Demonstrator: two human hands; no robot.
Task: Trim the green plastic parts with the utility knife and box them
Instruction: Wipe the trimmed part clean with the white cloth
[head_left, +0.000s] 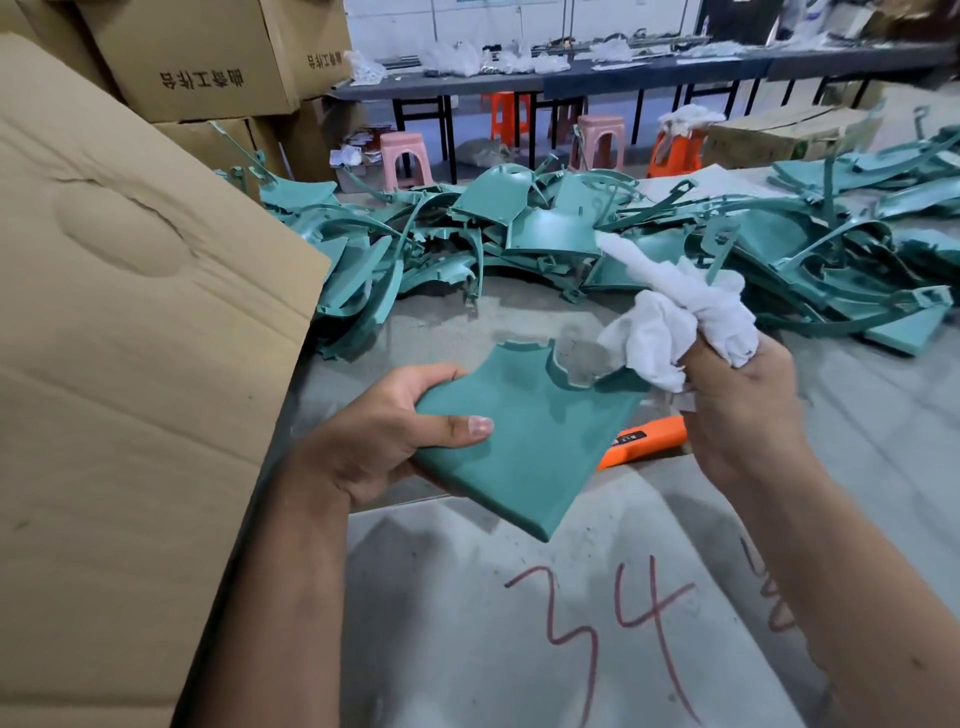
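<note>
The left hand is gripping the green part above the tabletop; the right hand, clutching a white rag, is nearer the orange knife, seemingly lying just below.

The flat curved plastic panel gripped by the left hand is plain matte teal green. The crumpled cloth rag in the right hand is white. Just below that hand, the utility knife handle is bright orange with a black mark. Beyond both hands, the heap of moulded plastic parts is the same teal green. Near the wrists, the grey tabletop bears red handwritten numerals. Left of the left hand, the corrugated cardboard flap is tan.
</note>
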